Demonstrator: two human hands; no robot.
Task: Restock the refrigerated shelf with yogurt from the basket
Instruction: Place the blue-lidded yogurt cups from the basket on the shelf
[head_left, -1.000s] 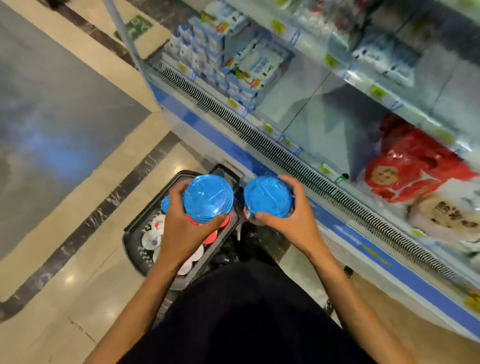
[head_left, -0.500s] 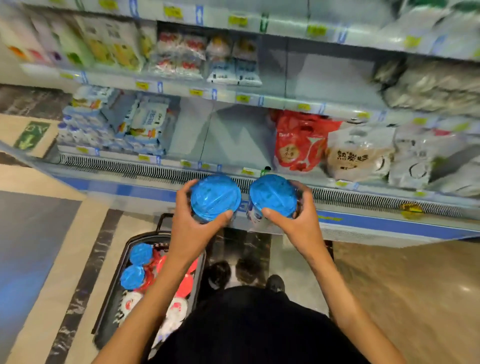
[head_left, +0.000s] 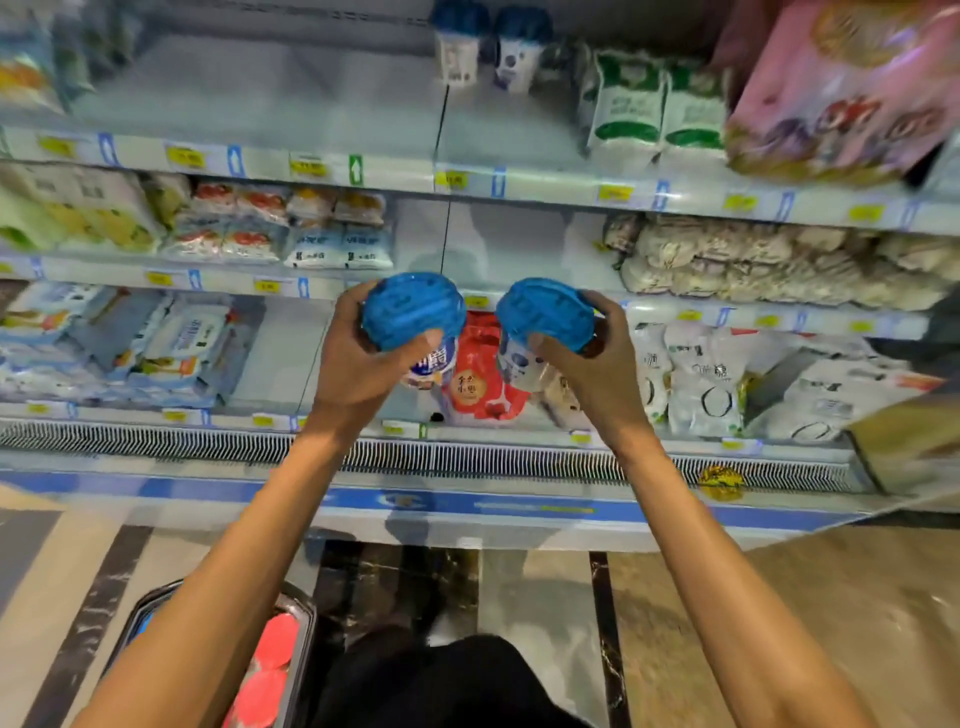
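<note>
The left hand (head_left: 358, 364) is raised in front of the refrigerated shelf unit (head_left: 467, 179), arm stretched up and forward, fingers and thumb wrapped around a white yogurt cup with a round blue plastic lid (head_left: 413, 310); the thumb presses against the lid's near rim. The right hand (head_left: 592, 364) mirrors it, arm extended, gripping a second white yogurt cup with the same kind of blue lid (head_left: 545, 314), thumb on the near edge and fingers curled round the far side. Both cups are held upright, side by side but not touching, level with the price rail between the two lowest tiers.

Two yogurt cups are in the hands. Two more blue-lidded white cups (head_left: 488, 47) stand next to each other on the top visible tier, well above the hands. Below, at the lower left, the dark plastic basket (head_left: 298, 616) sits on the floor, partly hidden by the left forearm; two round red lids (head_left: 270, 670) show inside it, and a sliver of blue at its left edge. A red packet (head_left: 483, 384) shows between the two held cups on the bottom tier.
</note>
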